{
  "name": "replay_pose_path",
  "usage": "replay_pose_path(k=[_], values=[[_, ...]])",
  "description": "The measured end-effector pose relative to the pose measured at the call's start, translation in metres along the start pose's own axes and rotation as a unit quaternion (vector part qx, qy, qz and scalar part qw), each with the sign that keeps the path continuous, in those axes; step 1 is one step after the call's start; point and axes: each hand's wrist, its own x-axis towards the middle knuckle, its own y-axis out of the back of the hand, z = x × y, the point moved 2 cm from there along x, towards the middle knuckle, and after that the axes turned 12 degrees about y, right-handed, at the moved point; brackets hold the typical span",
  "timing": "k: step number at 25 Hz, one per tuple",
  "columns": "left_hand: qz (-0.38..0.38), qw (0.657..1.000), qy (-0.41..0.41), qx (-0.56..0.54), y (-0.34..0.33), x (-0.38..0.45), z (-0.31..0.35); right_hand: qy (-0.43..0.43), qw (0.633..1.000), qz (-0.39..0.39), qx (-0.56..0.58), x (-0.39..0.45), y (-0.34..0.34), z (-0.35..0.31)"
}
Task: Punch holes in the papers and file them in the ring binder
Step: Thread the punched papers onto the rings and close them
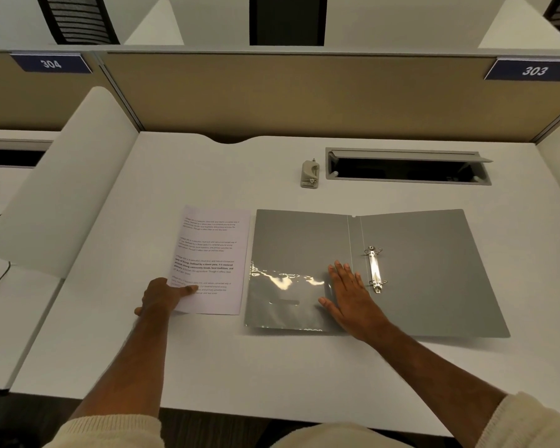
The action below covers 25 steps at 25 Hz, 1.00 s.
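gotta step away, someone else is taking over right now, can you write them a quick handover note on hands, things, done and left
Left hand: grips the lower left corner of the printed papers, which lie flat on the desk left of the binder.
Right hand: flat and open, pressing on the ring binder's left inside cover.
Binder lies open, rings bare.
Hole punch stands untouched behind the binder, beside the cable hatch.
Done: binder opened.
Left: punch the papers, file them on the rings.

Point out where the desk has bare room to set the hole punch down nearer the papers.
Bare desk lies between the papers and the hole punch, and along the near edge below the open ring binder. The gap between papers and binder is too narrow; both hands, left and right, occupy that stretch.
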Motion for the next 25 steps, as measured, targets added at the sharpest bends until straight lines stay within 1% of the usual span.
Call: replay_pose_path(k=[3, 10, 16, 20, 23, 25], values=[[-0.009, 0.999, -0.039, -0.032, 0.016, -0.058, 0.018, -0.003, 1.0, -0.003, 0.002, -0.001, 0.001, 0.001], [-0.008, 0.989, -0.1, -0.109, 0.028, -0.104, 0.037, 0.01, 1.0, 0.004, 0.017, -0.005, 0.005, 0.004], [0.03, 0.975, -0.161, -0.149, 0.051, -0.146, 0.074, 0.017, 0.999, 0.016, 0.045, -0.013, 0.011, 0.01], [0.054, 0.959, -0.213, -0.182, 0.057, -0.175, 0.104, 0.012, 0.998, 0.036, 0.06, -0.017, 0.015, 0.02], [0.039, 0.945, -0.249, -0.21, 0.051, -0.2, 0.123, 0.013, 0.996, 0.059, 0.072, -0.021, 0.024, 0.028], [0.009, 0.934, -0.276, -0.225, 0.041, -0.218, 0.135, 0.016, 0.992, 0.087, 0.092, -0.023, 0.035, 0.032]])
